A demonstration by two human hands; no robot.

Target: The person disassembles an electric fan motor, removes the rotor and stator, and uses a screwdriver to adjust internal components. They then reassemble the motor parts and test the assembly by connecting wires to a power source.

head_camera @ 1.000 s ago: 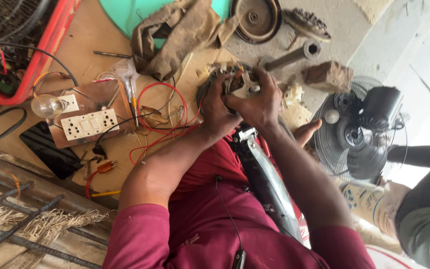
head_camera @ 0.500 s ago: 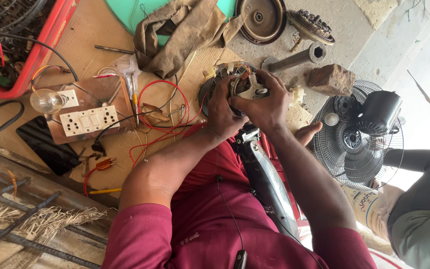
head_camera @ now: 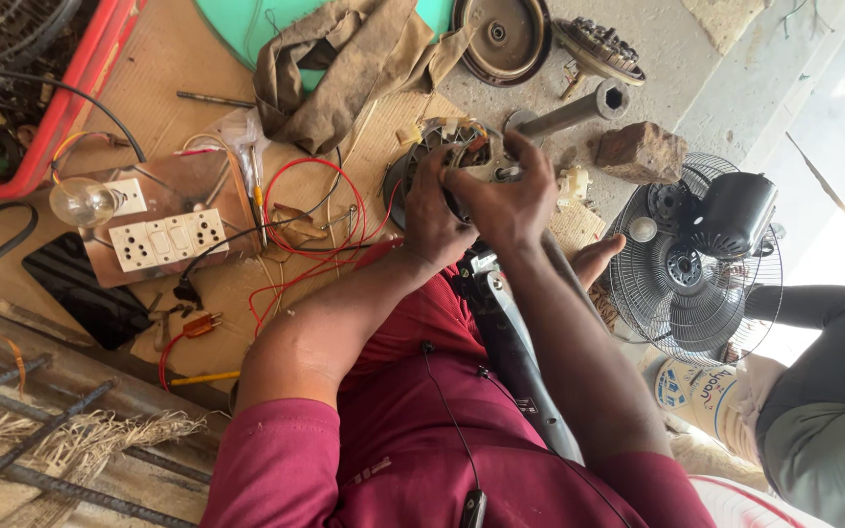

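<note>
Cluttered floor workspace, brown cardboard sheet over bare concrete. At centre, on the cardboard's edge, a round motor stator with copper windings and loose coloured leads, still stripped open, no cover fitted. Gripped from both sides: left hand wrapped over its near rim, fingers curled tight; right hand on top, fingers bent and pressed against the core, fingertips hidden. Apparently mid-repair: winding exposed, reassembly not yet begun. Just beside, red wires trailing to a switch-and-socket board with a clear bulb. Farther out, a brown rag, a round metal cover, a socket wrench, a brick chunk, a dismantled fan.
</note>
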